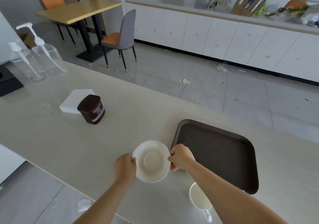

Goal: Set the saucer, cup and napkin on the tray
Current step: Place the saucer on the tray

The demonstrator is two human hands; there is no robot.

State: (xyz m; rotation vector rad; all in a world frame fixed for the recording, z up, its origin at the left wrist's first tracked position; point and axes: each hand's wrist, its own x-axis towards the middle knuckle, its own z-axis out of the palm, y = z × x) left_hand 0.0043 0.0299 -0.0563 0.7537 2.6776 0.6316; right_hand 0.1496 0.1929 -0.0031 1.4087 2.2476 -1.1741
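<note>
Gripping the round white ceramic saucer (pixel 151 161) at opposite rims, left hand (pixel 125 167) and right hand (pixel 181 157) hold it just left of the dark brown rectangular plastic tray (pixel 241 180), right hand nearer.

A pale counter (pixel 138 120) crosses the frame. On it lie a dark tray (pixel 224 154) at lower right, a white cup (pixel 200 199) below it, a brown cocoa tin (pixel 91 110) beside white napkins (pixel 74 99) left of centre, and clear pump bottles (pixel 39 59) at upper left.
</note>
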